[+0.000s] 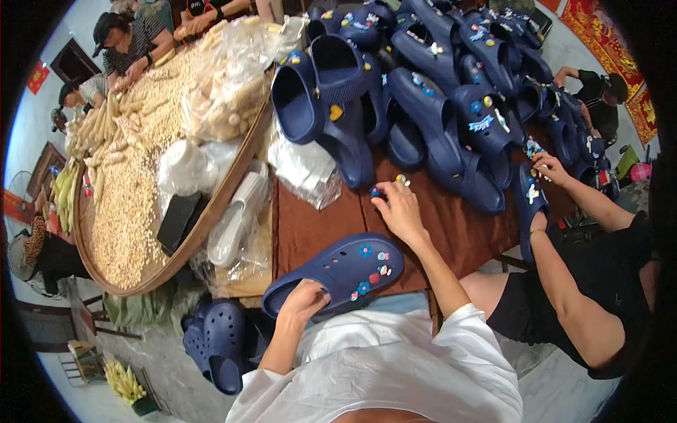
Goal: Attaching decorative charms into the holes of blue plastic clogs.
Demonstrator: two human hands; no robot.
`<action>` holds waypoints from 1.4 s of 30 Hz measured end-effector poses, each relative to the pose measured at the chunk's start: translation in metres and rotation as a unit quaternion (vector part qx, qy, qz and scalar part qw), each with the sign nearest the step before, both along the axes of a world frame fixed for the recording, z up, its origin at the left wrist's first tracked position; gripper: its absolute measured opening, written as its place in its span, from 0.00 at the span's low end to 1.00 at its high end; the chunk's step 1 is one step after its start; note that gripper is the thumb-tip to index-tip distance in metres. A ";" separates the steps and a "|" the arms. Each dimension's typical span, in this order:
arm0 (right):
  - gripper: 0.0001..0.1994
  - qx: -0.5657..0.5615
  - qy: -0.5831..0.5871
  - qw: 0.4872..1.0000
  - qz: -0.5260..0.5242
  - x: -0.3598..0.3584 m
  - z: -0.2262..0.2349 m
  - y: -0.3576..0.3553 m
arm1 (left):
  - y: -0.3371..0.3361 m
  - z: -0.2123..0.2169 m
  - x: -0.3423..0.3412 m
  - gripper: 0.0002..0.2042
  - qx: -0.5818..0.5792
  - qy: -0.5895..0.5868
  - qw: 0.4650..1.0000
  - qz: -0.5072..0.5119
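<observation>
A navy blue foam clog [340,271] lies across my lap at the table's front edge, its toe to the right. Flower, candy and other small charms [364,287] dot its upper. My left hand [305,297] reaches into the foot opening, its fingers closed on the clog. Over the brown-covered table, my right hand [399,209] pinches a small blue and red charm [375,191] between thumb and fingertips. A few pale and yellow charms [403,180] lie just beyond its fingers.
A heap of navy clogs [423,106] fills the table's far side. On the left stands a round tray [233,166] of corn kernels. White slippers [240,215] in plastic lie beside it. More clogs [224,338] sit lower left. At right, a co-worker's hand [552,169] works over another clog.
</observation>
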State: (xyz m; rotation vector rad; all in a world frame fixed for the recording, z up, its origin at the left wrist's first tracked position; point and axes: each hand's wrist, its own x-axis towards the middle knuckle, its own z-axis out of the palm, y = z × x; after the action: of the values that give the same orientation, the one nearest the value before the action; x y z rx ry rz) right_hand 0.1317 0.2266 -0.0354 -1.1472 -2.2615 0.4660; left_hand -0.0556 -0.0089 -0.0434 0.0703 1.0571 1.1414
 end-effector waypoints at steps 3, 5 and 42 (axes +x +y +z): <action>0.16 0.068 -0.062 0.996 -0.005 -0.010 -0.024 0.020 | 0.007 0.021 0.000 0.06 -0.016 -0.003 1.000 -0.016; 0.16 0.067 -0.068 0.995 -0.008 -0.013 -0.028 0.024 | 0.001 0.021 0.000 0.07 0.008 -0.044 0.998 0.037; 0.17 -0.017 0.092 0.986 0.137 0.004 0.069 -0.102 | 0.023 0.071 0.043 0.16 0.068 0.046 0.993 0.088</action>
State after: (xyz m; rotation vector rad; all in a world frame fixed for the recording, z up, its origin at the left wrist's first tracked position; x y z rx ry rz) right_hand 0.1355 0.1247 0.0338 -0.7751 -2.2618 0.6914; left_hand -0.0124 0.0137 0.0277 0.1406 1.0816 1.3807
